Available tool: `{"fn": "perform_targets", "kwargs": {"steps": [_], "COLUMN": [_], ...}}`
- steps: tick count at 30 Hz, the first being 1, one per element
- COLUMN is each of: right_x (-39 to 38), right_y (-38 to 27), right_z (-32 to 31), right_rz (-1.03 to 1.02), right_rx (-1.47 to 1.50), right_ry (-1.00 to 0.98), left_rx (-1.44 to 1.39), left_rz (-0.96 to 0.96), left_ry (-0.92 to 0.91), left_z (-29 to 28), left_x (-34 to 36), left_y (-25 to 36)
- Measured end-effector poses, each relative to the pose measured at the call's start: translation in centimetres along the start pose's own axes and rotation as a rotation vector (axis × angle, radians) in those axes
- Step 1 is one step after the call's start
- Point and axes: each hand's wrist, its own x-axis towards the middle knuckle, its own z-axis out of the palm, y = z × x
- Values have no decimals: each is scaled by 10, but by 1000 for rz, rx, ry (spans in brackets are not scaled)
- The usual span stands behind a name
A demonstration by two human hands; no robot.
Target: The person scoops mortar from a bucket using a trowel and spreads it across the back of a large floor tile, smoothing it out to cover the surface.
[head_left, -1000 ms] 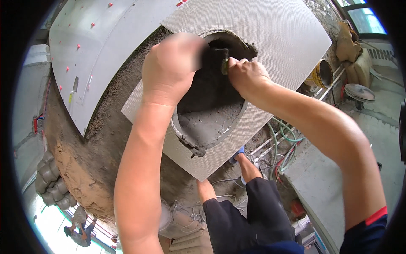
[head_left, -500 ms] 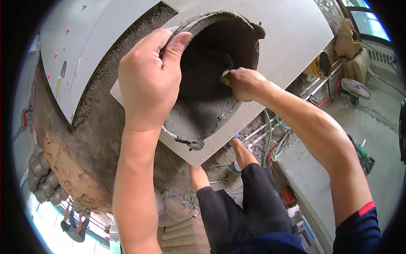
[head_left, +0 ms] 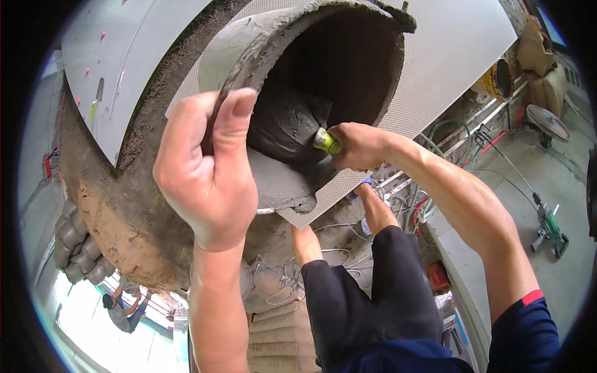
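Note:
My left hand [head_left: 205,168] grips the near-left rim of a mortar-caked bucket [head_left: 227,53], fingers curled over the edge, thumb along it. The bucket is tilted on its side, its dark mouth facing me, above a pale textured tile [head_left: 454,56]. Grey wet mortar [head_left: 286,112] coats its inside and lower wall. My right hand [head_left: 357,146] holds a trowel by its yellow-green handle [head_left: 326,142] inside the bucket's right part; the blade is mostly hidden in the mortar.
A large grey slab [head_left: 109,50] with red clips lies upper left. A yellow bucket [head_left: 482,87], hoses, pipes and a green power tool [head_left: 547,227] are at right. Stacked grey sacks [head_left: 81,255] and a co-worker [head_left: 124,311] appear lower left. My legs stand below the tile.
The bucket has tipped further over, its mouth turning toward me and its far rim rising in view. My left hand moved down-left with the rim; my right hand and trowel moved downward.

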Motion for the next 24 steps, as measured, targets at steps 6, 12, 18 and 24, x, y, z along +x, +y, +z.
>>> {"fn": "perform_targets", "kwargs": {"steps": [6,12,18,24], "right_x": [-4,-34,-98,-138], "right_y": [10,2,5,53], "right_z": [21,1,-33,-63], "right_rz": [-222,-269,-287,-212], "right_rx": [331,547,567,689], "right_ry": [-68,-116,30,312], "left_rx": [-75,-58,19,41], "left_rz": [-66,-200,-303,-401], "left_ry": [35,152,212,291], "left_z": [-2,0,-8,-20], "left_x": [-24,-25,-3,16], "left_y": [1,2,-7,-25]}}
